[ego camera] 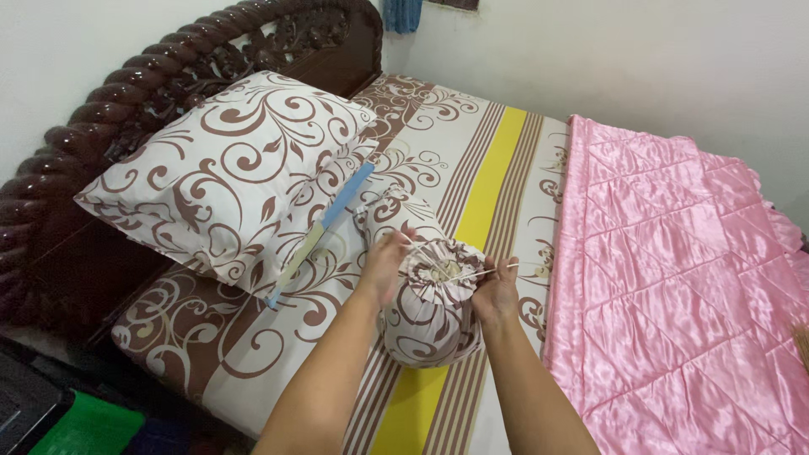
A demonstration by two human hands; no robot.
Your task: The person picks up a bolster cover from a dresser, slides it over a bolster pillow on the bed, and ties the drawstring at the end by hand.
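Note:
A bolster pillow [427, 316] in a cream cover with brown swirls lies on the bed, its gathered end facing me. My left hand [384, 264] grips the left side of that gathered end and pinches a thin white drawstring [468, 272]. My right hand [495, 292] holds the other length of the string, pulled out to the right of the opening. Both hands press against the bolster's end.
Two patterned pillows [227, 173] are stacked at the left against a dark carved wooden headboard [152, 76]. The bedsheet [484, 168] has brown stripes and a yellow band. A pink quilted satin blanket [683, 270] covers the right side. A green item [88, 425] lies on the floor.

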